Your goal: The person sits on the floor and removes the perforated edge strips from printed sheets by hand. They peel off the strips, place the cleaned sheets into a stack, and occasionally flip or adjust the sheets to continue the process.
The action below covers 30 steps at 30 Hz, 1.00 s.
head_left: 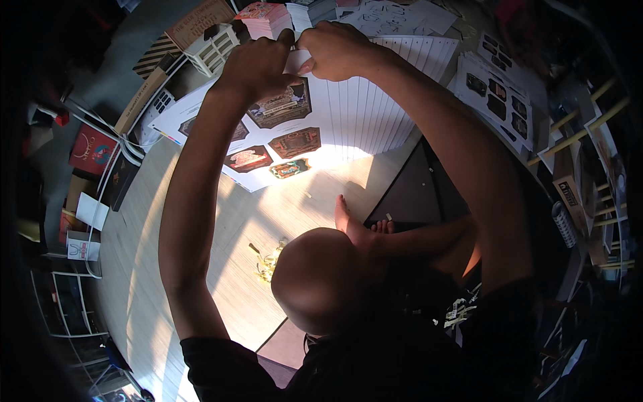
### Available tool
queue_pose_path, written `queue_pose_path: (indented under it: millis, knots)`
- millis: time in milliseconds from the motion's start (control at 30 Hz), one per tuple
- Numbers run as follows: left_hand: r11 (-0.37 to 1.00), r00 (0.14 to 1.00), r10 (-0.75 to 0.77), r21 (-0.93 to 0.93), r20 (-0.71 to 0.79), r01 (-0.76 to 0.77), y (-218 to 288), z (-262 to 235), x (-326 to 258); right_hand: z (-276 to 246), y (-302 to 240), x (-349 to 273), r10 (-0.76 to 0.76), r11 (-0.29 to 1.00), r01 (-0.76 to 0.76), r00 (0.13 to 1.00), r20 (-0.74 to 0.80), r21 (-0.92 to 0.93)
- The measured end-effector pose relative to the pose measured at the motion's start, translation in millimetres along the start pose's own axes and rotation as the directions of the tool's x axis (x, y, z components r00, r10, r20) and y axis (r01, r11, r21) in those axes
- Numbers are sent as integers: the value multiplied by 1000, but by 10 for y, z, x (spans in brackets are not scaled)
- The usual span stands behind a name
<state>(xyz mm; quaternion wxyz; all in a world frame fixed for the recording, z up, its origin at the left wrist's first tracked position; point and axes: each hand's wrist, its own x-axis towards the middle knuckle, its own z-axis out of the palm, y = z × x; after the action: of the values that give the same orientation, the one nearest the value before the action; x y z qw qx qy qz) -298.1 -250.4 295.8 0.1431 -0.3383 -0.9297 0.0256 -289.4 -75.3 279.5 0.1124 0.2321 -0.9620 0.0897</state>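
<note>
A white printed sheet (261, 159) with several dark, ornate label shapes hangs raised in front of me. My left hand (258, 65) pinches its upper edge, thumb on the printed side. Close beside it, my right hand (337, 52) is closed at the same edge, its thumb tip turned toward the paper. Whether the right fingers grip only this sheet or others too is hidden. Behind and to the right, a row of overlapping white sheets (385, 100) fans out with their lower edges showing.
Printed label sheets (495, 97) lie at the right. A small white crate (211, 48) and a pink-topped paper stack (263, 19) are at the back. Yellowish paper scraps (268, 262) sit on the pale wood-look floor (144, 268). A dark mat (415, 191) lies right of centre.
</note>
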Motion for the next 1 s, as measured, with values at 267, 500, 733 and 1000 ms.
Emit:
queue_pose_path:
  millis: [267, 500, 733, 1000]
  knots:
    - [812, 462, -434, -558, -774, -172, 644, 1076, -1971, 63, -7, 18, -66, 992, 52, 991, -120, -118]
    - [-389, 704, -540, -879, 461, 277, 1593, 3438, -2533, -911, -346, -1092, 44, 982, -77, 982, -185, -174]
    - [-868, 950, -80, -489, 303, 83, 2290, 3551, -2132, -1719, -568, -2516, 414, 888, -455, 851, -323, -64]
    - [-642, 936, -50, -729, 349, 238, 2658, 3351, -1678, -1962, 168, -3150, 354, 536, -308, 927, -122, -786]
